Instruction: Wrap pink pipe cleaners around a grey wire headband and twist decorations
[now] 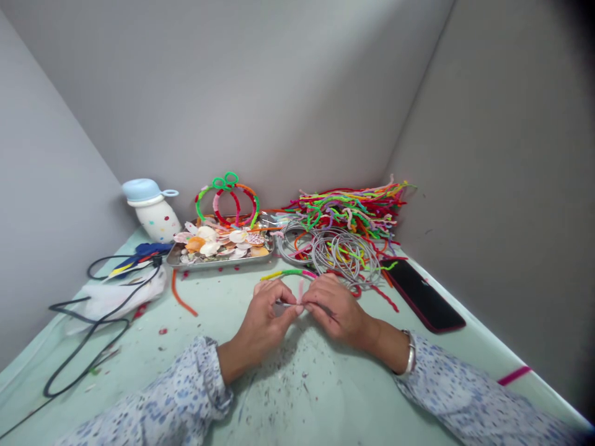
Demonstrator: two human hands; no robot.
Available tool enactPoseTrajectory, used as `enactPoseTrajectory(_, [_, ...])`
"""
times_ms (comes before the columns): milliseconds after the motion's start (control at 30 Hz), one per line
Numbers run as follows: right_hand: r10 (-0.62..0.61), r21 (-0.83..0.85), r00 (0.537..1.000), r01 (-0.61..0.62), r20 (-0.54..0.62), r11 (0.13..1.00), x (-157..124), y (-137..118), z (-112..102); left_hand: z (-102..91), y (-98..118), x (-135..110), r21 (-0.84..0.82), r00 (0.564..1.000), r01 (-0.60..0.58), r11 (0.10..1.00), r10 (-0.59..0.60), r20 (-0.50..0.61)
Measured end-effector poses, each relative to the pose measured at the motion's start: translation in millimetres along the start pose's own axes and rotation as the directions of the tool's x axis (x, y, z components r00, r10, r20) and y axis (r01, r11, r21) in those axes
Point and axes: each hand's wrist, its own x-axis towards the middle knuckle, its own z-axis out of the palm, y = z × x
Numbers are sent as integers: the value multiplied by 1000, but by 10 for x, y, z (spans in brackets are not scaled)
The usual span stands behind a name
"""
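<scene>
My left hand (267, 316) pinches a thin grey wire ring between thumb and forefinger. Beyond the fingers, part of the ring shows a pipe-cleaner wrapping (292, 272) in yellow, green and pink. Between the hands a short pale pink pipe cleaner (300, 290) sticks up from the wire. My right hand (339, 313) is closed with its fingertips pressed on that pipe cleaner at the wire, touching the left fingertips. Both hands are just above the table, and my fingers hide much of the ring.
Behind lie a metal tray (218, 265) of seashells, finished pipe-cleaner rings (251, 193), bare wire coils (320, 254) and a pipe-cleaner heap (353, 207). A phone (423, 294) is at right. On the left are a white bottle (158, 218), black cable (116, 322) and plastic bag (111, 298).
</scene>
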Motion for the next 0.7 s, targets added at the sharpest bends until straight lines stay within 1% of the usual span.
enactPoseTrajectory(133, [19, -16, 1000, -19, -3, 1000, -2, 5, 2, -5, 5, 23, -2, 1000, 22, 1000, -22, -1])
enactPoseTrajectory(233, [38, -24, 999, -39, -19, 999, -2, 6, 0, -17, 9, 41, 35, 1000, -9, 999, 9, 12])
enactPoseTrajectory(400, [52, -31, 999, -52, -11, 998, 7, -6, -4, -15, 0, 39, 79, 999, -47, 996, 46, 16])
enactPoseTrajectory(600, [41, -34, 999, -41, -4, 999, 8, -22, 5, -20, 29, 35, 80, 999, -33, 996, 33, 7])
enactPoseTrajectory(700, [26, -48, 1000, -26, -3, 999, 7, -16, 9, -28, 38, 37, 63, 1000, -7, 998, 6, 12])
